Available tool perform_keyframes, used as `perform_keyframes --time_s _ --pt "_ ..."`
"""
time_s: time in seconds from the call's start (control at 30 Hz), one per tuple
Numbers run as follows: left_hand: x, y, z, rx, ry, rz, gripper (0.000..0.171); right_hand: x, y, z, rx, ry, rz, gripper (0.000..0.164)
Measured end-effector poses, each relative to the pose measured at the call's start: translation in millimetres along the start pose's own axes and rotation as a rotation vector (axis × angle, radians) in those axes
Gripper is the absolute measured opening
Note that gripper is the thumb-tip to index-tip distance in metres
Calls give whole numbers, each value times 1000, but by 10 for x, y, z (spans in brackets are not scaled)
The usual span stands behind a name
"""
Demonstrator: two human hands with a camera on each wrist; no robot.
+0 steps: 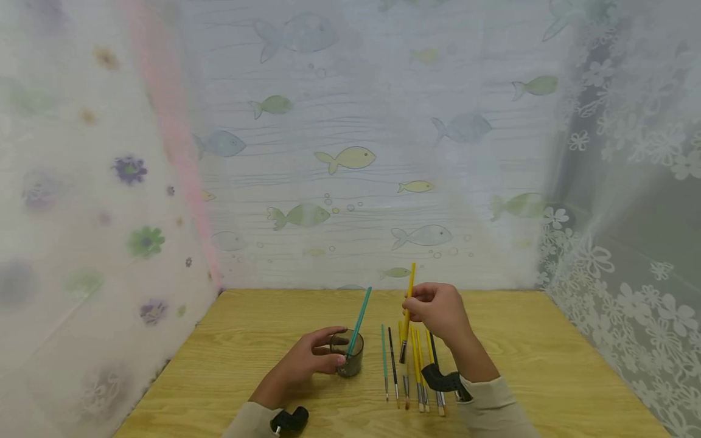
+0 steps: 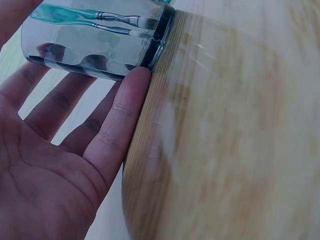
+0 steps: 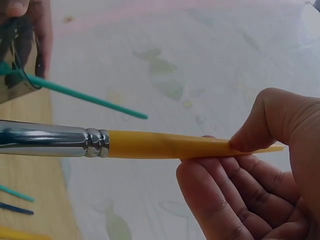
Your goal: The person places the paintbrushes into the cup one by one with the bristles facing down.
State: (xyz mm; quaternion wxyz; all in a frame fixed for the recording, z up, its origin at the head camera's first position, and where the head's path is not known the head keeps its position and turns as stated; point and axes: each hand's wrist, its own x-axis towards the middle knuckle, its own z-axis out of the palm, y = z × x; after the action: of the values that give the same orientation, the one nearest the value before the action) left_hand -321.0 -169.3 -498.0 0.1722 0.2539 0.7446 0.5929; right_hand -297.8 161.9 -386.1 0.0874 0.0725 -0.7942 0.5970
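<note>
A clear dark-tinted glass cup (image 1: 352, 367) stands upright on the table, and my left hand (image 1: 312, 356) holds it with fingers and thumb around its sides. Inside leans a teal paintbrush (image 1: 361, 313), its handle sticking out over the rim; the left wrist view shows pale bristles (image 2: 146, 23) near the bottom of the glass. Between thumb and fingertips, my right hand (image 1: 442, 310) pinches a yellow paintbrush (image 3: 150, 144) by its handle. That brush is raised, bristles down, right of the cup and above the other brushes. Its bristles fall outside the right wrist view.
Several paintbrushes lie in a row right of the cup: a thin teal one (image 1: 384, 356), a dark-handled one (image 1: 392, 359) and yellow ones (image 1: 418, 368), bristles towards me. My right wrist partly covers the row. Behind the wooden table (image 1: 263, 316) hangs a fish-patterned curtain (image 1: 350, 231).
</note>
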Motion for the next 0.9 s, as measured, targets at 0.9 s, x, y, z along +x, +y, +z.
perform_keyframes --time_s 0.9 --pt "-12 2 20 12 11 9 56 -160 -92 318 -8 110 -240 10"
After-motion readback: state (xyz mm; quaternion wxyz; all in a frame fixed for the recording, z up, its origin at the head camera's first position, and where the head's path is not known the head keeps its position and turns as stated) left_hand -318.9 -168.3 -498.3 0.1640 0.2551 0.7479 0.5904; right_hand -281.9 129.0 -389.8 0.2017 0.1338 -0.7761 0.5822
